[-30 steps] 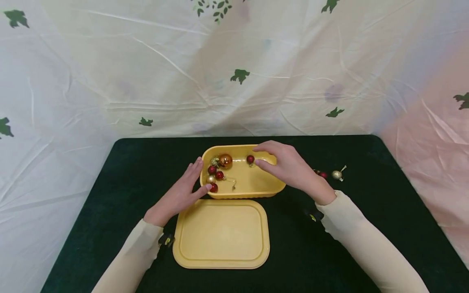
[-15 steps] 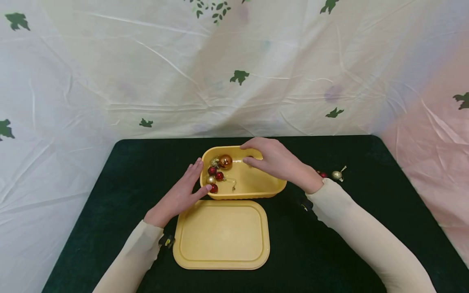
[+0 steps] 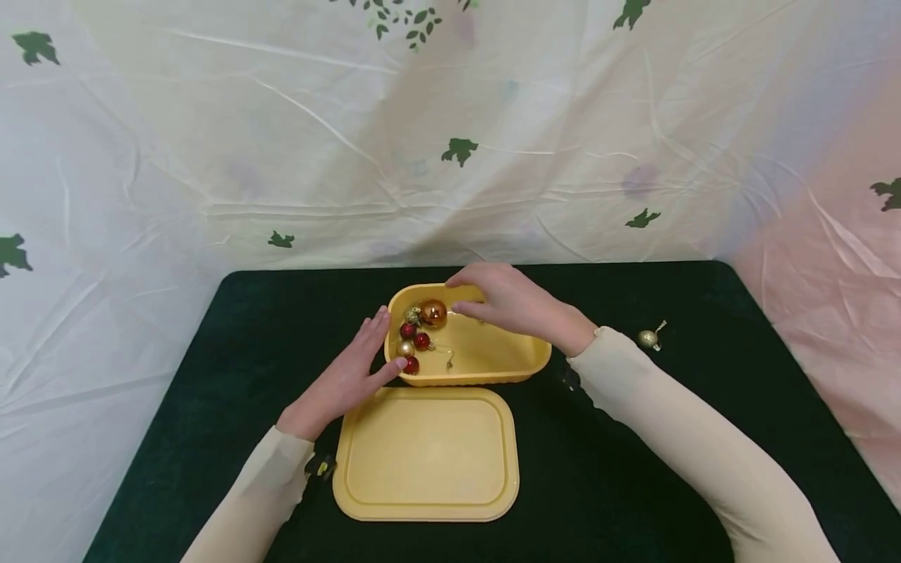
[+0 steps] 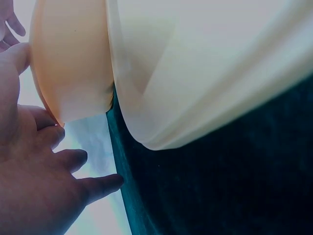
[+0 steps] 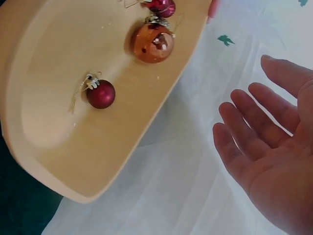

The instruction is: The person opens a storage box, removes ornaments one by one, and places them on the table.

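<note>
A yellow plastic box (image 3: 486,363) stands near the middle of the table and holds several small baubles: a shiny orange one (image 3: 433,313), red ones (image 3: 421,341) and gold ones (image 3: 406,349) gathered at its left end. My left hand (image 3: 345,375) touches the box's left end with fingers extended and thumb at the near corner. Over the far rim hovers my right hand (image 3: 510,301), fingers relaxed, nothing in them. A dark red bauble (image 5: 100,94) lies apart on the box floor in the right wrist view; my right hand mostly hides it in the head view.
A flat yellow lid (image 3: 428,455) lies just in front of the box. On the dark green table (image 3: 232,344), a gold bauble (image 3: 647,338) with a loop rests to the right. White cloth (image 3: 310,156) with green leaf shapes hangs behind.
My right hand has moved left over the box, covering the lone red bauble in the head view. Its arm now hides the red baubles on the table. My left hand stays put.
</note>
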A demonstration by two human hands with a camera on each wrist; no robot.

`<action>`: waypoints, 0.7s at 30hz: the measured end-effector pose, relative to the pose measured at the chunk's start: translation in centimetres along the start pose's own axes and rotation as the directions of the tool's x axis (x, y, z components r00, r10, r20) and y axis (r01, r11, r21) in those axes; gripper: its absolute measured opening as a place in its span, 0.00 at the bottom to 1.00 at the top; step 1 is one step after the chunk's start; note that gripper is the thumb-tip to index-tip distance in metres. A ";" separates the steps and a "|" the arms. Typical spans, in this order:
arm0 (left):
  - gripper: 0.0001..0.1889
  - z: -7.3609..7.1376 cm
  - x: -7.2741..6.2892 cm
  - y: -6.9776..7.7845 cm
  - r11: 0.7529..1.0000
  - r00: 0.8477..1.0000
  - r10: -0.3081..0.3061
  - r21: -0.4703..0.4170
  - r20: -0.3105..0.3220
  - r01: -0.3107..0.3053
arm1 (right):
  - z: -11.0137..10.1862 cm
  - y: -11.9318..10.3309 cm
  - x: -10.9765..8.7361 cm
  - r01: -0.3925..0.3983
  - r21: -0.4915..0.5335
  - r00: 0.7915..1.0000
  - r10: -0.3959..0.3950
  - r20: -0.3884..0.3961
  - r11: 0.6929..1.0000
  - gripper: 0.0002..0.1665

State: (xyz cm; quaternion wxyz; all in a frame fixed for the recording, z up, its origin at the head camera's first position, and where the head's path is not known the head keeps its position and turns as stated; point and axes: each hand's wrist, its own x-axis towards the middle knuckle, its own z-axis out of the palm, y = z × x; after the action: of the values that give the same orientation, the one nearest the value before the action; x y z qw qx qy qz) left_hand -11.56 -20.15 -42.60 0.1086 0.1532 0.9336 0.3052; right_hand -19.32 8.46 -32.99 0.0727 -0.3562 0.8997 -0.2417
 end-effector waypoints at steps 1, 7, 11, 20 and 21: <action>0.48 0.0 0.0 0.0 1.000 1.000 0.000 0.001 -0.001 0.000 | 0.1 0.1 0.2 -0.001 0.004 1.000 0.001 0.006 1.000 0.23; 0.48 0.2 0.1 -0.2 1.000 1.000 0.008 0.006 -0.016 -0.008 | 0.8 0.5 1.2 -0.007 0.003 0.999 0.007 0.039 1.000 0.24; 0.48 0.2 0.1 -0.2 1.000 1.000 0.007 0.009 -0.014 -0.007 | 1.1 0.5 2.1 -0.004 -0.006 0.998 0.004 0.056 1.000 0.24; 0.49 0.3 0.0 -0.1 1.000 1.000 -0.004 -0.002 -0.010 0.004 | 1.7 0.8 4.1 -0.025 -0.014 0.992 0.027 0.121 1.000 0.25; 0.48 0.3 0.0 -0.1 1.000 1.000 -0.005 0.000 -0.011 0.005 | 1.8 1.0 4.2 -0.029 -0.013 0.992 0.031 0.126 0.999 0.25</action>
State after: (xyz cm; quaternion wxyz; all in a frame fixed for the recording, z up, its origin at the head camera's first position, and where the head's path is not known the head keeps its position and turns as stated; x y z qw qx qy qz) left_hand -11.47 -20.12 -42.88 0.1043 0.1490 0.9345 0.3059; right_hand -22.50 5.53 -34.83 0.1310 -0.3577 0.8998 -0.2126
